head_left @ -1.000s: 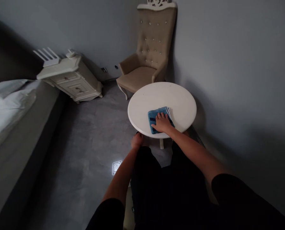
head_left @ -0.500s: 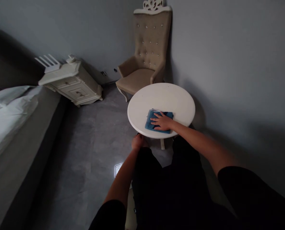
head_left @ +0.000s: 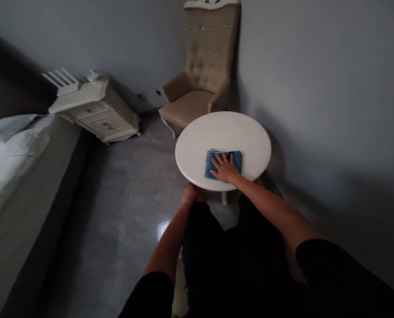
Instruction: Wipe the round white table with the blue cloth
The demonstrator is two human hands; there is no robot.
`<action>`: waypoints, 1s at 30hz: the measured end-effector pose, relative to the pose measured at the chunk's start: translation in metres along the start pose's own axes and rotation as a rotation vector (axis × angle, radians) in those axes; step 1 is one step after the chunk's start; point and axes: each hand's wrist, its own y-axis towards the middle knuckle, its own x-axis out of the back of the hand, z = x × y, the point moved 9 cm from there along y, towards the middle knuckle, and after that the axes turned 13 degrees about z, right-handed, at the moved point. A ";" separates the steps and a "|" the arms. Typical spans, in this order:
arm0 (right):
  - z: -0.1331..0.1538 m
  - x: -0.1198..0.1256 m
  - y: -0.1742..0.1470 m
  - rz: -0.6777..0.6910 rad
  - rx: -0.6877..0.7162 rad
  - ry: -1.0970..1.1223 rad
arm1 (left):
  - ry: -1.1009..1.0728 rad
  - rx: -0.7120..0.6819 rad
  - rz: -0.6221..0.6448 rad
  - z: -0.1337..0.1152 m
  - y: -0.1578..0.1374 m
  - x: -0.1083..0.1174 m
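Observation:
A folded blue cloth (head_left: 209, 170) with dark and white parts lies on the round white table (head_left: 200, 132), close to its near edge. My right hand (head_left: 226, 169) rests flat on top of the cloth, fingers spread, covering its middle. Down at the near left rim of the table is my left hand (head_left: 190, 193), beside my knee. Its fingers look curled, but the rim and the hand itself hide what is in them, if anything.
Behind the table stands a tan buttoned armchair (head_left: 192, 106) against the wall. A white nightstand (head_left: 100, 119) carries a white router (head_left: 64, 85). The bed (head_left: 51, 163) runs along the left; a grey wall (head_left: 323, 88) closes the right side.
My right hand and the cloth beneath it have slid slightly to the right on the tabletop, and the hand has turned so its fingers point more away from me. My left hand has stayed put.

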 end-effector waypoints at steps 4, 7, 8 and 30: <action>-0.005 0.006 0.000 0.039 0.071 -0.017 | -0.021 0.004 -0.004 0.004 0.001 0.003; -0.006 0.007 0.000 0.025 0.061 -0.034 | -0.033 0.013 -0.016 0.007 -0.001 0.006; -0.006 0.006 -0.001 0.014 0.041 -0.033 | -0.035 0.017 -0.017 0.007 -0.001 0.006; 0.017 -0.008 -0.041 0.217 0.605 -0.163 | -0.010 0.087 0.035 0.033 0.009 0.013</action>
